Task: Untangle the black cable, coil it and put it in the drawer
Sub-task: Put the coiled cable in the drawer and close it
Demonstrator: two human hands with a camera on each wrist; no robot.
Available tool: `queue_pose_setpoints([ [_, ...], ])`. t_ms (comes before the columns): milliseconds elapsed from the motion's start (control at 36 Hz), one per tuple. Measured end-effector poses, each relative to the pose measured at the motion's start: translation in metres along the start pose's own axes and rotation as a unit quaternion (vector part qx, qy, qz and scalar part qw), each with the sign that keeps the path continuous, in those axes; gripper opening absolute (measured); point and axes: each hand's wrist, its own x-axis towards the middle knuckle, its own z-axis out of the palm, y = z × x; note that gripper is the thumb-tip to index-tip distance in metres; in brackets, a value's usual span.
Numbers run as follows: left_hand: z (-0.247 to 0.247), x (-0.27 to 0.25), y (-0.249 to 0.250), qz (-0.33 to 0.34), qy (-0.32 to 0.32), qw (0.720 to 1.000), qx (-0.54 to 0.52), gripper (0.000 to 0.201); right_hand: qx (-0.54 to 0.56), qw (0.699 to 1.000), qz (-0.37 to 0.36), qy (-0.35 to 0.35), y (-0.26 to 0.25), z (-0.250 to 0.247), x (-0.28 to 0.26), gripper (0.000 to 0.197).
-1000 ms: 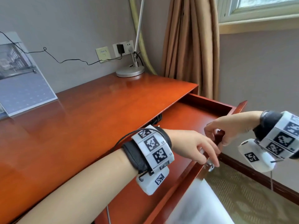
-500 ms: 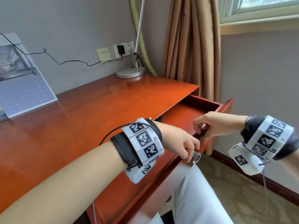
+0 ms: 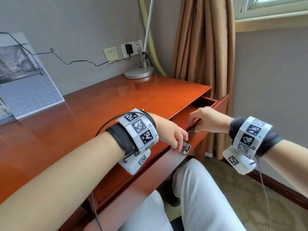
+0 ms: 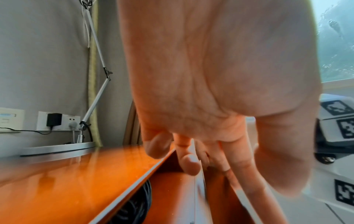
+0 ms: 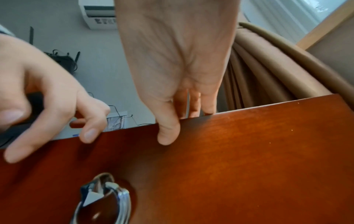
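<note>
The drawer (image 3: 206,125) front is pinched at its top edge by the right hand (image 3: 208,120); the left hand (image 3: 170,133), holding nothing, rests beside the knob (image 3: 186,148). Fingers may be trapped against the desk (image 3: 100,117) if the drawer is shut, or the cable (image 4: 138,203) snagged.

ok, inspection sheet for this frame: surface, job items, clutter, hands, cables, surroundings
Surface: wooden desk, glossy.
Job's things: drawer partly open; coiled black cable inside, under the desktop.
Clutter: calendar; lamp base.
Hands: left hand by the metal knob, grip unclear; right hand grips the drawer front's top edge.
Cables: thin black cord from the wall charger.
Surroundings: curtain, window, carpet.
</note>
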Motion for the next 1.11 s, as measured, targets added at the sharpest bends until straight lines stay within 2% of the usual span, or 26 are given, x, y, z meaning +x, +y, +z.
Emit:
queue_pose_setpoints([
  [83, -0.007, -0.002, -0.005, -0.028, -0.017, 0.999, -0.026, 0.029, -0.045, 0.999, 0.0, 0.017, -0.005, 0.003, 0.009, 0.019],
  [194, -0.013, -0.002, -0.007, -0.054, -0.022, 0.997, -0.046, 0.026, -0.105, 0.991, 0.035, 0.072, -0.009, 0.006, 0.019, 0.034],
  [306, -0.013, 0.002, 0.001, -0.115, 0.046, 0.99, -0.063, 0.03, -0.082, 0.985, 0.094, 0.118, -0.009, 0.012, 0.022, 0.04],
  [389, 0.004, 0.009, 0.004, -0.132, 0.095, 0.976, -0.146, 0.027, -0.026, 0.978, 0.149, 0.143, -0.011, 0.021, 0.024, 0.038],
  [472, 0.029, 0.019, 0.005, -0.12, 0.115, 0.956, -0.242, 0.033, 0.025, 0.967, 0.204, 0.152, -0.015, 0.03, 0.027, 0.035],
  [528, 0.045, 0.028, 0.009, -0.113, 0.168, 0.944, -0.259, 0.032, 0.082, 0.958, 0.226, 0.157, -0.016, 0.034, 0.029, 0.032],
  [611, 0.067, 0.042, 0.011, -0.079, 0.259, 0.932, -0.241, 0.031, 0.147, 0.954, 0.212, 0.15, -0.012, 0.037, 0.031, 0.029],
  [694, 0.081, 0.05, 0.003, -0.029, 0.299, 0.922, -0.245, 0.032, 0.178, 0.957, 0.18, 0.143, -0.009, 0.041, 0.029, 0.029],
  [806, 0.091, 0.052, -0.009, 0.033, 0.358, 0.9, -0.249, 0.026, 0.234, 0.932, 0.182, 0.207, -0.005, 0.056, 0.026, 0.028],
  [889, 0.095, 0.051, -0.013, 0.055, 0.382, 0.901, -0.2, 0.022, 0.284, 0.911, 0.199, 0.223, -0.005, 0.065, 0.029, 0.029],
  [1000, 0.097, 0.05, -0.029, 0.055, 0.405, 0.899, -0.157, 0.025, 0.289, 0.905, 0.218, 0.222, -0.011, 0.068, 0.048, 0.025],
  [1111, 0.094, 0.049, -0.037, 0.05, 0.377, 0.915, -0.132, 0.026, 0.306, 0.898, 0.228, 0.22, -0.014, 0.072, 0.059, 0.024],
])
